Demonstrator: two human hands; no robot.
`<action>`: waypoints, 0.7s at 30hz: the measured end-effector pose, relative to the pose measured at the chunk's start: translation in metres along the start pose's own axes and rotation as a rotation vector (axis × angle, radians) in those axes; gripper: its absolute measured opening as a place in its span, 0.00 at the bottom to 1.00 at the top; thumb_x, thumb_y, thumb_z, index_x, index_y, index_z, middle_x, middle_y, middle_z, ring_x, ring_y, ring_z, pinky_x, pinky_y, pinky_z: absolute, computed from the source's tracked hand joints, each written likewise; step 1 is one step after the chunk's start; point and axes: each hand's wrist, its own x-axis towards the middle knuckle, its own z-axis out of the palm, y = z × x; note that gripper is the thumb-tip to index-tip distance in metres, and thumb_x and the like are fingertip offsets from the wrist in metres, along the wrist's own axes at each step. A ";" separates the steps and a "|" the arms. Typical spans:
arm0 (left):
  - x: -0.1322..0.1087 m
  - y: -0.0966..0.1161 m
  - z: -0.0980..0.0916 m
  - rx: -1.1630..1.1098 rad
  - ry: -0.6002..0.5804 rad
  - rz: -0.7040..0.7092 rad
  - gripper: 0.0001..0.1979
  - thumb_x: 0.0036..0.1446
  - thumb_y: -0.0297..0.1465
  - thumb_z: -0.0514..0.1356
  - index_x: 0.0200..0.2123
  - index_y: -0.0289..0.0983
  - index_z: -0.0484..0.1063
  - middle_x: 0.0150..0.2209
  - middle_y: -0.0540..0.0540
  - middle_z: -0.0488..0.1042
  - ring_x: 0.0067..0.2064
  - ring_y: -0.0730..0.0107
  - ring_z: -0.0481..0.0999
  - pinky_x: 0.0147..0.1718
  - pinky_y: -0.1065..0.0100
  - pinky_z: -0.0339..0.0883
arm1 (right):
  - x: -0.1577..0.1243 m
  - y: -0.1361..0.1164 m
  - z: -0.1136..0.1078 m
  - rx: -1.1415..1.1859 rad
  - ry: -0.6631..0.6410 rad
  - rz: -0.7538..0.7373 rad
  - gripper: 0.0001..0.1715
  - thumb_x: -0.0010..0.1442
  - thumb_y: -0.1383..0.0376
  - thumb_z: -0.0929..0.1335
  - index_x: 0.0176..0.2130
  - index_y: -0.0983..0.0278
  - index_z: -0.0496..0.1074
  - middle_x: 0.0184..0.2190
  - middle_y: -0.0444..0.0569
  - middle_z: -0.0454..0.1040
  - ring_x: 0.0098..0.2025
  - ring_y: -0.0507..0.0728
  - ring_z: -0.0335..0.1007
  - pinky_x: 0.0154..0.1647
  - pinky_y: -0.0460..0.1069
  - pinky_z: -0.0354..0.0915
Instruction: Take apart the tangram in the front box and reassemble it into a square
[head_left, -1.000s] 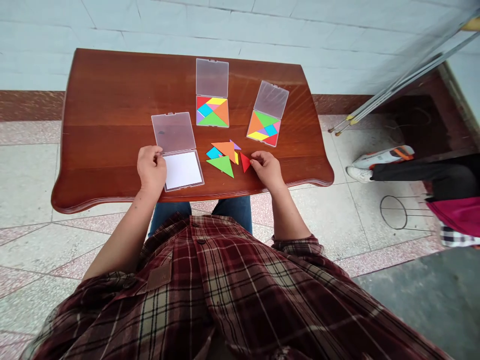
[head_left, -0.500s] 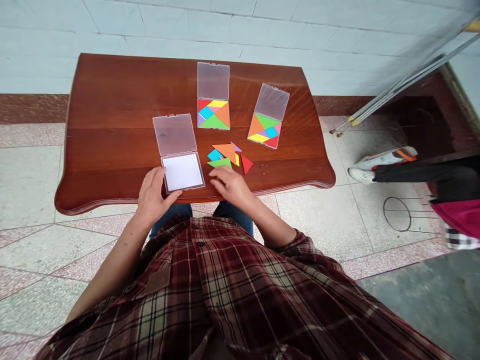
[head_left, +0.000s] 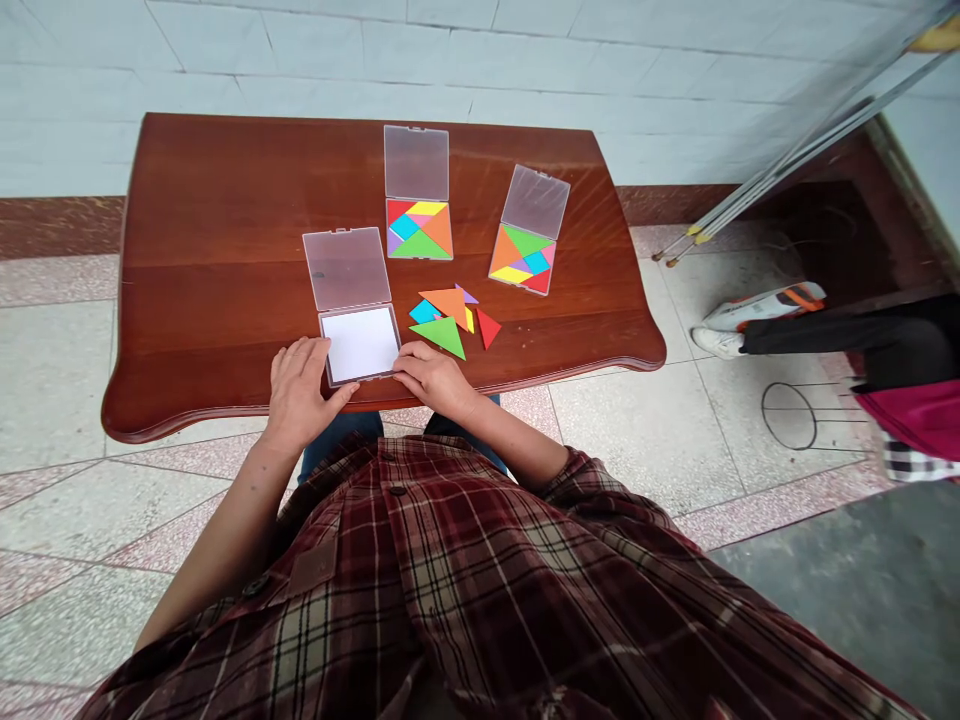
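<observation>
A clear plastic tangram case [head_left: 347, 268] lies open near the table's front edge, its lid folded back and a white sheet [head_left: 363, 343] in its tray. My left hand [head_left: 298, 388] grips the tray's near left corner, thumb along the front edge and fingers at the left side. At the near right corner, my right hand [head_left: 433, 380] holds the tray's edge between thumb and fingers. Just right of it lie loose tangram pieces: a green triangle [head_left: 442, 337], an orange triangle [head_left: 448, 303], a red triangle [head_left: 487, 327], a blue piece [head_left: 424, 312], a yellow piece [head_left: 469, 319] and a purple piece [head_left: 466, 294], some overlapping.
Two more open cases, one at the back middle [head_left: 417, 162] and one at the right [head_left: 535, 202], hold filled tangram squares. The brown wooden table [head_left: 225, 220] stands by a tiled wall. On the right are crutches [head_left: 750, 195] and a person's leg [head_left: 810, 345].
My right hand has moved left from beside the loose pieces to the case's near right corner. The green triangle now shows whole, closer to the front edge. My left hand stays at the case.
</observation>
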 end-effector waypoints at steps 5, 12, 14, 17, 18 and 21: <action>0.000 0.001 0.003 0.038 0.024 0.012 0.31 0.60 0.49 0.53 0.58 0.34 0.63 0.58 0.33 0.68 0.62 0.44 0.63 0.62 0.46 0.52 | 0.001 0.002 0.002 -0.024 0.033 -0.005 0.12 0.67 0.67 0.61 0.38 0.64 0.73 0.45 0.54 0.72 0.47 0.55 0.69 0.50 0.49 0.66; -0.002 0.003 0.009 0.052 0.047 0.009 0.30 0.60 0.48 0.53 0.58 0.33 0.63 0.59 0.33 0.67 0.63 0.44 0.61 0.62 0.46 0.51 | 0.000 0.004 0.002 0.028 0.053 0.011 0.11 0.66 0.66 0.62 0.38 0.64 0.73 0.45 0.54 0.72 0.47 0.56 0.70 0.50 0.50 0.66; -0.002 0.002 0.009 0.040 0.050 0.006 0.30 0.60 0.48 0.53 0.59 0.34 0.63 0.59 0.33 0.67 0.63 0.44 0.61 0.63 0.46 0.50 | 0.000 0.004 0.003 0.052 0.064 0.015 0.11 0.66 0.66 0.62 0.38 0.63 0.73 0.45 0.53 0.72 0.47 0.56 0.70 0.50 0.50 0.65; -0.002 0.002 0.009 0.032 0.048 0.001 0.31 0.61 0.48 0.53 0.59 0.33 0.64 0.60 0.32 0.66 0.64 0.43 0.60 0.63 0.45 0.50 | 0.000 0.005 0.002 0.124 0.082 0.015 0.10 0.65 0.66 0.63 0.37 0.63 0.73 0.44 0.53 0.72 0.46 0.56 0.69 0.50 0.51 0.65; -0.002 0.002 0.009 0.036 0.046 0.000 0.31 0.61 0.48 0.52 0.59 0.32 0.64 0.60 0.32 0.66 0.64 0.43 0.60 0.63 0.45 0.50 | 0.000 0.005 -0.001 0.164 0.081 0.020 0.09 0.65 0.65 0.63 0.38 0.63 0.73 0.44 0.53 0.72 0.46 0.56 0.69 0.50 0.51 0.66; -0.002 0.002 0.010 0.040 0.037 -0.004 0.31 0.61 0.48 0.52 0.59 0.32 0.64 0.61 0.32 0.65 0.65 0.43 0.60 0.64 0.46 0.50 | -0.003 0.010 -0.020 0.288 0.092 0.071 0.09 0.63 0.61 0.65 0.39 0.62 0.73 0.43 0.51 0.73 0.43 0.55 0.69 0.45 0.51 0.68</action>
